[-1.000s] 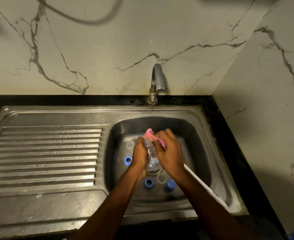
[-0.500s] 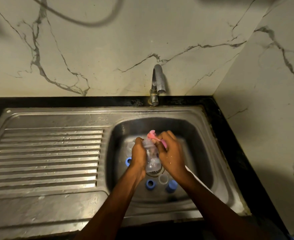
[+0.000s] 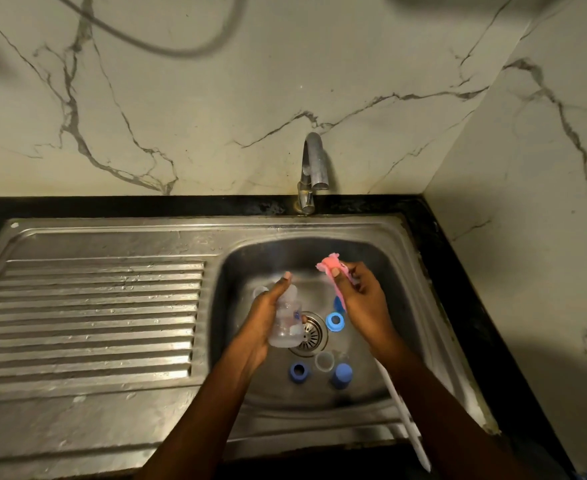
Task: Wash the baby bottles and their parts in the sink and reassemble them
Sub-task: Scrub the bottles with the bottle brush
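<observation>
The left hand (image 3: pixel 262 317) gripped a clear plastic bottle (image 3: pixel 286 322) above the round drain (image 3: pixel 312 336). The right hand (image 3: pixel 363 303), held apart from it, pinched the pink foam head of a brush (image 3: pixel 326 265); the white handle ran toward the near rim. Blue rings (image 3: pixel 334 320) and a blue cap (image 3: pixel 342 374) lay in the steel sink (image 3: pixel 354 225). A ribbed drainboard (image 3: pixel 94 317) adjoined on the left, with a veined marble wall (image 3: pixel 215 116) behind.

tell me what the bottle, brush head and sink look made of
Bottle: probably clear plastic; it is see-through and slightly cloudy with a soft sheen.
Brush head: pink sponge or foam, judging by its matte surface and ragged edge.
Sink: stainless steel with a brushed grey finish, dull reflections and pressed ridges on the drainboard.
</observation>
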